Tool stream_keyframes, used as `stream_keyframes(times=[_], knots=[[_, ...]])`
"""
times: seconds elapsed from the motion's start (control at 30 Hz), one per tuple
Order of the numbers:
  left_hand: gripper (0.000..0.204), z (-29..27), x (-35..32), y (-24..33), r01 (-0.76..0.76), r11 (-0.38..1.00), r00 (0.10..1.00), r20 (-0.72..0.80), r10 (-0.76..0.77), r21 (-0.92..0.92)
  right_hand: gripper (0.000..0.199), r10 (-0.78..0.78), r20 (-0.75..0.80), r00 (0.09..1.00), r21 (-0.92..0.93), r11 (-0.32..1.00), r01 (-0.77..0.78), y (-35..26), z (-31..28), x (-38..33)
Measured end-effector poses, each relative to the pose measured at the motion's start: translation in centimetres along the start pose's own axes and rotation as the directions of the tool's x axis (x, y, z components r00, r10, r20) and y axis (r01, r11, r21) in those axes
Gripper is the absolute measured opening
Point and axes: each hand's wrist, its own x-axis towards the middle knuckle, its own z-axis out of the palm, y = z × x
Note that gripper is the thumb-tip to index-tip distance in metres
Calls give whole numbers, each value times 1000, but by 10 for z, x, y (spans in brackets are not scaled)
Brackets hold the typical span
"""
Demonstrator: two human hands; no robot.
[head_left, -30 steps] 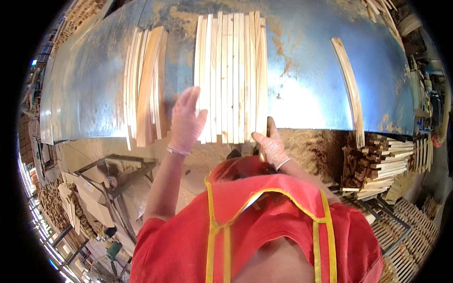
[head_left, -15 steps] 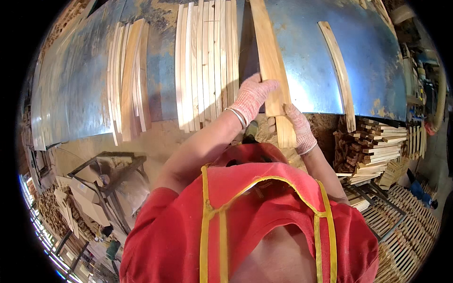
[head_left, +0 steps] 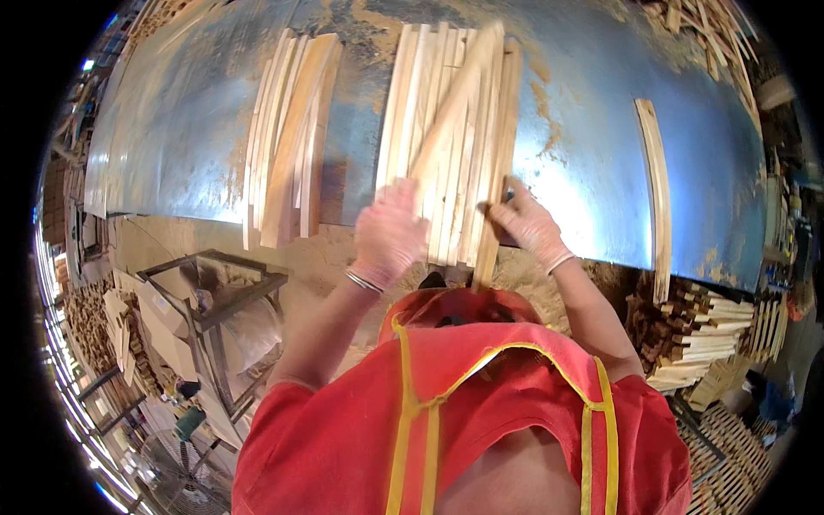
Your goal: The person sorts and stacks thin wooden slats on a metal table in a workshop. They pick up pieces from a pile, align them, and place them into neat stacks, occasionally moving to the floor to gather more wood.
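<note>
Both hands wear pale reddish work gloves. My left hand, smeared by motion, is at the near end of a wooden board lying slantwise across a row of wooden slats; its grip on the board is unclear. On the row's right side, my right hand has thumb and forefinger apart, with the thumb touching the outermost slat. That slat's near end sticks out past the table edge toward me.
A blue metal table bears a smaller slat bundle at left and a single slat at right. Stacked wood stands below right. A dark metal frame and a fan are at lower left.
The board held in both hands now lies slantwise on the slat row. The narrower slat under it is at the row's right side. My hands have moved apart, the left one leftward.
</note>
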Motion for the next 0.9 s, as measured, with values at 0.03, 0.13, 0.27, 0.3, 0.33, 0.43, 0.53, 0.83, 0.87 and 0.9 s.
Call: stream_keyframes(times=[0.03, 0.13, 0.27, 0.3, 0.33, 0.43, 0.53, 0.83, 0.87, 0.9], knots=[[60, 3, -3, 8, -74, 984, 995, 78, 62, 161, 93, -111, -168, 980, 40, 992, 119, 6, -5, 13], [62, 0, 16, 0, -58, 984, 986, 166, 30, 169, 94, -34, -286, 958, 177, 980, 88, 36, -27, 72], [58, 9, 46, -63, 82, 996, 950, -305, -66, 39, 88, 30, -239, 971, 86, 996, -10, 8, -34, 87], [59, -2, 56, -73, 137, 988, 916, -389, -100, 71, 87, -9, -241, 970, -9, 1000, 7, -1, -30, 89], [65, -11, 62, -83, 295, 943, 898, -381, -219, 153, 84, -5, -219, 976, -11, 1000, 2, -40, -25, 65], [72, -44, 89, -158, 139, 793, 667, -536, -518, -594, 90, -76, -254, 964, -344, 939, -16, -26, -26, 85], [78, -51, 79, -256, 627, 759, 576, -551, -604, -177, 91, 72, -150, 986, -420, 898, -129, -72, -22, 79], [73, -78, 66, -251, 529, 848, 816, -265, -514, -17, 96, -42, 180, 983, 31, 999, 37, -95, 59, 116], [70, -72, 65, -266, 501, 865, 825, -300, -479, -4, 98, -68, 83, 994, -106, 991, 77, -107, 84, 124], [69, -71, 64, -278, 484, 875, 834, -298, -465, -13, 100, -102, -10, 995, -241, 966, 96, -113, 104, 131]])
